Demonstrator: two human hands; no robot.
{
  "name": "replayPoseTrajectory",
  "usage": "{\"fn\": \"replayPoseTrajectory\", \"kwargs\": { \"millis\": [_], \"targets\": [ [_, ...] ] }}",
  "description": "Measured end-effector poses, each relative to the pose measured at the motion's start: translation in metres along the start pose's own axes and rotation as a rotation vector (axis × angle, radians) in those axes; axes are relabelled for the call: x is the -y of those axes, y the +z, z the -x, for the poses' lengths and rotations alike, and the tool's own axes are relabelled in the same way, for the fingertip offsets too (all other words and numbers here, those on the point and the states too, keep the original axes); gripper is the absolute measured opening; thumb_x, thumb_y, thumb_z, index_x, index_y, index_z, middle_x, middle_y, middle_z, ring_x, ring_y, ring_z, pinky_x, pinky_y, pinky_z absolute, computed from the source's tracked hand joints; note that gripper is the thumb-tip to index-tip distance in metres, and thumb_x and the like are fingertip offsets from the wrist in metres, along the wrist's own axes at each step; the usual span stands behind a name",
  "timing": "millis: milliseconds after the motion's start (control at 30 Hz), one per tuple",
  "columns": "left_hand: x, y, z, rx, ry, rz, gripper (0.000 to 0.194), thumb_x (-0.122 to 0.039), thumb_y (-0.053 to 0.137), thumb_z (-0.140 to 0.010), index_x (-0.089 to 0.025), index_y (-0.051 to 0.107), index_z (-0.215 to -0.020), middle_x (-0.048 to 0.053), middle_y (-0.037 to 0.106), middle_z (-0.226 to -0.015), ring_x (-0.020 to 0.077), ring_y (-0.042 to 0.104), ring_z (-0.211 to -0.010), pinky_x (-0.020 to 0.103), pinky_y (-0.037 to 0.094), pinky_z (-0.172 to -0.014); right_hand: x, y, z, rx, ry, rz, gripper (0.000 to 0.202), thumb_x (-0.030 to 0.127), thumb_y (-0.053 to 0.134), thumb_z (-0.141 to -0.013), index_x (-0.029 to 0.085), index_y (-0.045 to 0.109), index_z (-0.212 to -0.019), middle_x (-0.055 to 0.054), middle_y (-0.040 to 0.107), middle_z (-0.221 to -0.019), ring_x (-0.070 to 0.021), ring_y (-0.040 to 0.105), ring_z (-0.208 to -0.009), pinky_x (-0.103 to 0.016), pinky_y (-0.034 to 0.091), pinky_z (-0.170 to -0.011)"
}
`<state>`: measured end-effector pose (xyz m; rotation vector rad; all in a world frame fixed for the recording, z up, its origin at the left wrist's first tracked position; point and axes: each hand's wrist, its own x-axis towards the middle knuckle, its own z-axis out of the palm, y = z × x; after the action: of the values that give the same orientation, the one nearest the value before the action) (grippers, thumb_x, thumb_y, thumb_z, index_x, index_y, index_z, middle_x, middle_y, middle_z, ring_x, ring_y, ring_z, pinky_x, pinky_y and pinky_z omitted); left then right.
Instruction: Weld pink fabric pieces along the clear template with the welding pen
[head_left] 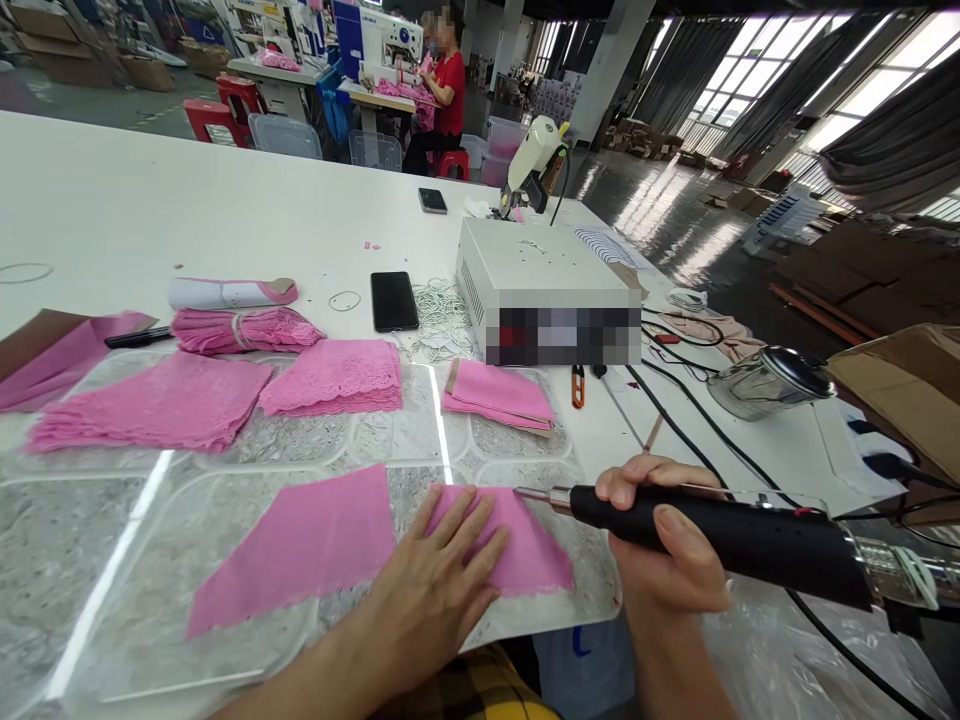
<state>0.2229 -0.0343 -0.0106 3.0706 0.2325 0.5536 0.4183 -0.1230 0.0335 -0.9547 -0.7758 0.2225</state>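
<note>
My left hand (439,570) lies flat with spread fingers on a pink fabric piece (536,560), pressing it against the marble-patterned mat (225,540). My right hand (664,540) is wrapped round a black corded handpiece (720,535) with a thin metal tip. That tip touches or hovers just over the top edge of the fabric under my left hand; I cannot tell which. To the left lies a second pink fabric piece (307,540). Behind are two stacks of pink lace fabric (161,400) and a folded pink stack with brown edges (499,393).
A grey control box (551,260) stands behind the mat, with black cables (682,400) running along the right. Nearby are a phone (394,301), loose elastic bands (442,315), an orange cutter (577,387) and a glass jar (765,385). A person in red (448,90) sits farther back.
</note>
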Motion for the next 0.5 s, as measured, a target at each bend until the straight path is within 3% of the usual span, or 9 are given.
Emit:
{"fn": "replayPoseTrajectory", "kwargs": {
  "millis": [500],
  "targets": [
    [-0.0004,0.0012,0.0004,0.003,0.001,-0.013,0.040,-0.043,0.039,-0.101,-0.022,0.054,-0.131,0.008,0.052,-0.141,0.0279,0.049,-0.129,0.050,0.026,-0.112,-0.0018,-0.0004,-0.0033,0.057,-0.034,0.015,0.013,0.019,0.056,-0.073,0.019,0.062,-0.085,-0.003,0.062,-0.078,-0.0126,0.054,-0.056,-0.033,0.050,-0.055]
  ]
}}
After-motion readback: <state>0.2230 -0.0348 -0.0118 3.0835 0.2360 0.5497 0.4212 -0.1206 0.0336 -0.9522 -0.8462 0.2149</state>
